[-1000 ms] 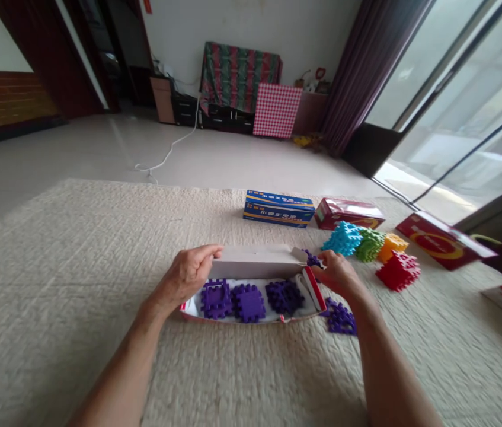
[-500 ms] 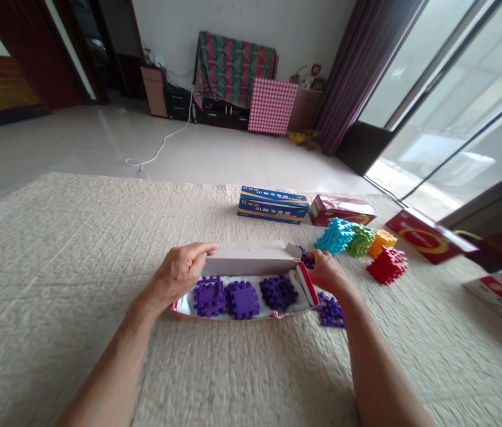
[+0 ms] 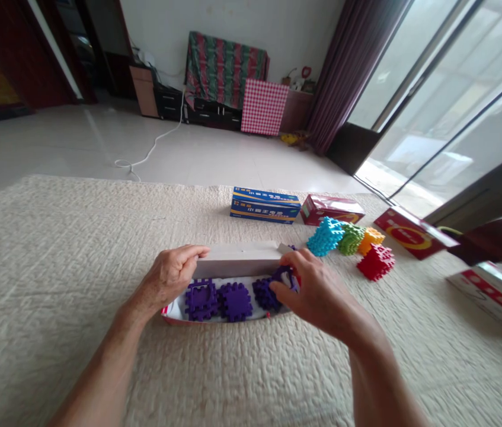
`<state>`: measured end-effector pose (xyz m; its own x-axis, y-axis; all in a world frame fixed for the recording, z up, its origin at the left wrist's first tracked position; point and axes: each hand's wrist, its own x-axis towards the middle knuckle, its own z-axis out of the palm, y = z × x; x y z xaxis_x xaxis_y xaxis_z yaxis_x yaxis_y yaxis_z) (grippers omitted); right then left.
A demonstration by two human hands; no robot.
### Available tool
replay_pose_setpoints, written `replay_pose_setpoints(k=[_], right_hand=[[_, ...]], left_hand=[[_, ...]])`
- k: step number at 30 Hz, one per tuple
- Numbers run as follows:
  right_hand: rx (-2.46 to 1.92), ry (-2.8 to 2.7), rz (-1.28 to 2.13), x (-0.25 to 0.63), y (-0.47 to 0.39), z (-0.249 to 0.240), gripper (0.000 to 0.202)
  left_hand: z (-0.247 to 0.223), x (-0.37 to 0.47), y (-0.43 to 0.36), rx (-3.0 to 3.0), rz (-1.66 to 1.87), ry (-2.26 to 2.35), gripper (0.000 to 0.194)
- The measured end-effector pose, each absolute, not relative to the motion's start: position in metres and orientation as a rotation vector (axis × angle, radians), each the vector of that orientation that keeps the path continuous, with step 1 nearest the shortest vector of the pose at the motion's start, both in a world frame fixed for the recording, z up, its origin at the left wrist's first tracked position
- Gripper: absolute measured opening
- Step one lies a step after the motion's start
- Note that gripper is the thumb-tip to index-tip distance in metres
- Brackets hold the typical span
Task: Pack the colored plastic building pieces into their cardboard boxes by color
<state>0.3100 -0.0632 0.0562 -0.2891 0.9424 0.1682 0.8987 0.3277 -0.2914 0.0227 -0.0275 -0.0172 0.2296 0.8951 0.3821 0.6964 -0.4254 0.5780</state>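
A long cardboard box (image 3: pixel 242 252) stands before me on the mat, its lid raised at the back. On its white lining lie purple interlocking tiles: a framed tile (image 3: pixel 201 299) at the left, a flat tile (image 3: pixel 235 301) in the middle and a tile (image 3: pixel 261 293) partly covered at the right. My left hand (image 3: pixel 167 277) grips the lid's left end, fingers closed. Over the box's right end, my right hand (image 3: pixel 315 287) holds another purple tile (image 3: pixel 283 274) between thumb and fingers. A bit of purple (image 3: pixel 293 248) shows behind that hand.
To the right are cubes built from such tiles: blue (image 3: pixel 325 236), green (image 3: pixel 351 238), orange (image 3: pixel 371 240) and red (image 3: pixel 376 262). Beyond are a blue box (image 3: pixel 265 206), a dark red box (image 3: pixel 333 210), a red box (image 3: pixel 415 232) and a red-and-white box (image 3: pixel 495 299).
My right hand has come from beside the box's right end to over its inside, with a purple tile in it. My left hand stays on the lid. The view has shifted slightly.
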Motion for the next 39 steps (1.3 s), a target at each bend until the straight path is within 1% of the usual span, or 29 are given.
replay_pose_setpoints(k=[3,6,13,16,18,22,26,34,39], right_hand=[[-1.717,-2.393,0.202,0.294,-0.067,0.047,0.02],[-1.772,-2.423,0.101,0.289,-0.066,0.04,0.017],[-1.791,-2.42,0.073,0.292,-0.064,0.043,0.023],[-1.699,-2.412,0.145,0.29,-0.067,0.048,0.018],[-1.565,-2.433,0.241,0.283,-0.069,0.05,0.013],[-1.259,-2.539,0.426,0.26,-0.076,0.044,0.019],[-1.083,-2.588,0.521,0.24,-0.078,0.033,0.023],[-1.127,-2.642,0.584,0.229,-0.068,0.024,0.023],[-1.08,-2.625,0.574,0.223,-0.066,0.025,0.029]], left_hand=[[-0.019,0.022,-0.027,2.23,0.996,1.483,0.033],[-0.018,0.022,-0.027,2.231,1.005,1.478,0.033],[-0.016,0.024,-0.028,2.224,1.016,1.463,0.033],[-0.016,0.024,-0.028,2.221,1.018,1.457,0.033],[-0.016,0.024,-0.028,2.215,1.022,1.458,0.033],[-0.012,0.026,-0.03,2.209,1.029,1.451,0.034],[-0.009,0.027,-0.031,2.213,1.053,1.436,0.035],[-0.007,0.028,-0.032,2.21,1.049,1.432,0.036],[-0.007,0.028,-0.032,2.207,1.049,1.437,0.036]])
